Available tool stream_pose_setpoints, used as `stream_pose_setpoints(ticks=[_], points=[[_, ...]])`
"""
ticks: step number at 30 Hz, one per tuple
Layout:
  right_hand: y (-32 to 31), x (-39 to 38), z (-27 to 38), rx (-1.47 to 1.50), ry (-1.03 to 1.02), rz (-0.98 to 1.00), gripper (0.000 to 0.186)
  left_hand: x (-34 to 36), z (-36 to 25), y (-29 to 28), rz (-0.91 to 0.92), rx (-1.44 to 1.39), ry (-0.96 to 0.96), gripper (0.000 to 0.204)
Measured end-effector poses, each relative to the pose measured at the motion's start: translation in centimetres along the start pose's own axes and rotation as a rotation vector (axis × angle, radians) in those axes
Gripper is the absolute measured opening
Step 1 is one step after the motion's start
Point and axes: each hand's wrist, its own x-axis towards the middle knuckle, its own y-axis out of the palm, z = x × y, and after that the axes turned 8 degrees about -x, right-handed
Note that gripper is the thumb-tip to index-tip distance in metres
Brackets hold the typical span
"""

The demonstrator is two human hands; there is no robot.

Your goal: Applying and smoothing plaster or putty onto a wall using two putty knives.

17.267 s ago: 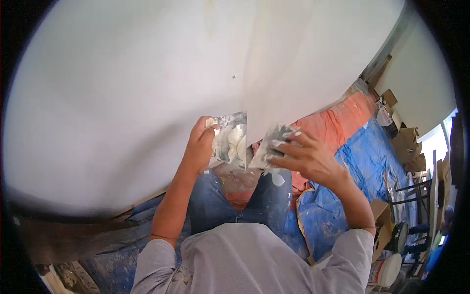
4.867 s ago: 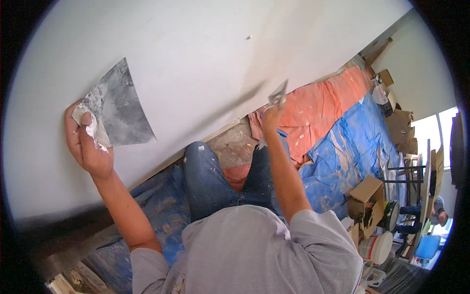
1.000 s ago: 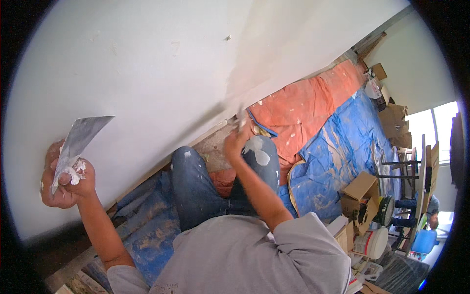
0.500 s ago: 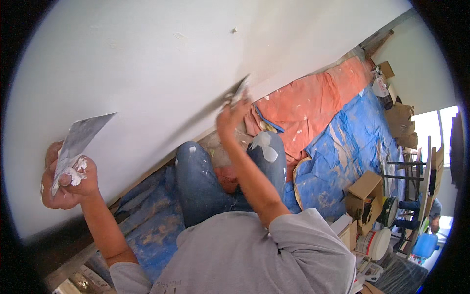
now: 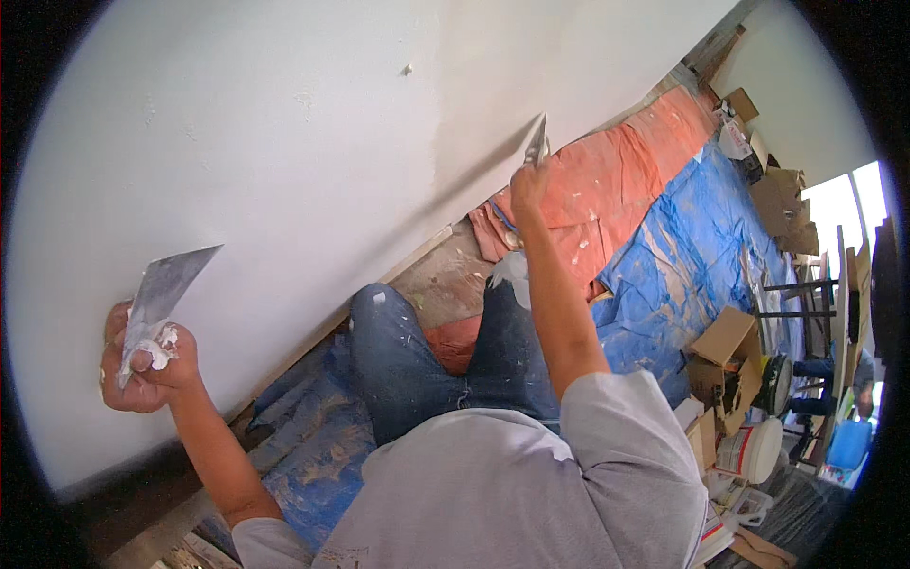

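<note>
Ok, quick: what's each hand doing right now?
Left hand: closed on a wide taping knife, held off the wall.
Right hand: closed on a putty knife at the wall.

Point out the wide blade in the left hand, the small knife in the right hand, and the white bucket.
wide blade (image 5: 163,284), head view, middle of the grey metal face
small knife (image 5: 537,147), head view, its blade at the wall
white bucket (image 5: 749,449), head view, its side wall

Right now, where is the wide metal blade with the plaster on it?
In the head view, far left: the left hand holds the wide blade beside the white wall.
</note>
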Motion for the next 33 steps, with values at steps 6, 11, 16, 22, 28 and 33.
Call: stream_pose_setpoints(ticks=[6,11,16,22,28,33], points=[[3.9,-5.5,1.0,-0.072,-0.068,-0.016,0.062,3.1,-2.8,4.4,-0.211,-0.065,0.232,0.033],[6.1,-20.5,8.1,-0.258,-0.231,0.084,0.068,2.1,-1.6,3.2,-0.15,-0.001,0.145,0.033],[1.7,-21.6,4.8,-0.224,-0.172,0.238,0.072,3.1,-3.0,3.7,-0.136,0.035,0.213,0.031],[-0.6,-2.7,-4.3,-0.187,-0.04,-0.057,0.051,4.0,-2.8,4.8,-0.179,-0.278,0.268,0.026],[2.7,-1.0,1.6,-0.119,0.042,0.027,0.053,3.3,-2.8,3.2,-0.077,-0.274,0.226,0.043],[7.5,-14.7,4.3,-0.349,-0.159,-0.077,0.066,4.4,-4.4,5.2,-0.102,-0.345,0.208,0.038]])
